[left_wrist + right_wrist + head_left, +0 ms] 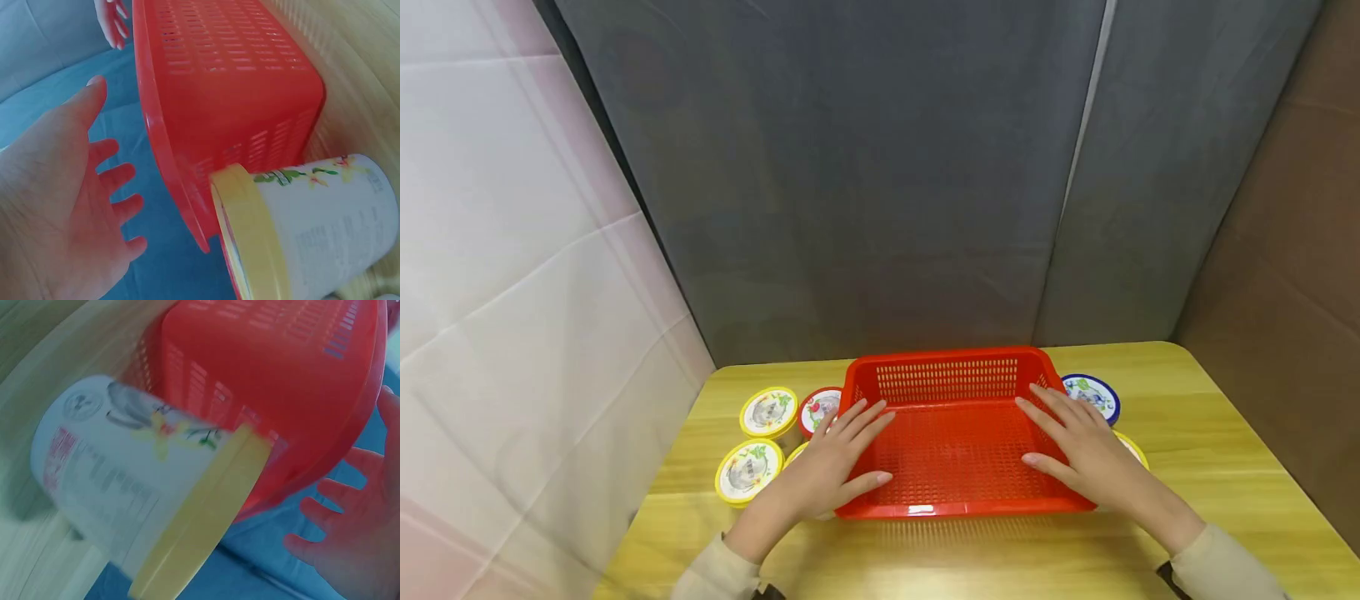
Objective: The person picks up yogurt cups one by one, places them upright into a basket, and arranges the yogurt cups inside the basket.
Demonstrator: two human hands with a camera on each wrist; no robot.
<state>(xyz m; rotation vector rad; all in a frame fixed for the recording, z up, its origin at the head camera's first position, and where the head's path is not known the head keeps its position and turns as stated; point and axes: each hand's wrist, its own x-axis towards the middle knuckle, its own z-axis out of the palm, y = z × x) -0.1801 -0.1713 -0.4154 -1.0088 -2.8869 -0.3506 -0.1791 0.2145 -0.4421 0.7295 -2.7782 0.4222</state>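
A red plastic basket (955,450) with slotted walls stands on the table with nothing inside it. Over its left rim my left hand (827,467) is spread, fingers straight and holding nothing. My right hand (1090,454) hovers likewise over the right rim, its fingers extended. In the left wrist view a white tub with a yellow lid (312,231) is close beside the basket wall, below the left hand (69,206). The right wrist view shows another yellow-lidded tub (137,481) against the basket's other end, near the right hand (362,519).
Left of the basket stand two yellow-lidded tubs, one behind (769,412) and one in front (749,472), plus a red-lidded tub (820,410). A blue-lidded tub (1092,397) stands at the right. Grey fabric (850,183) hangs behind the wooden table (1210,442).
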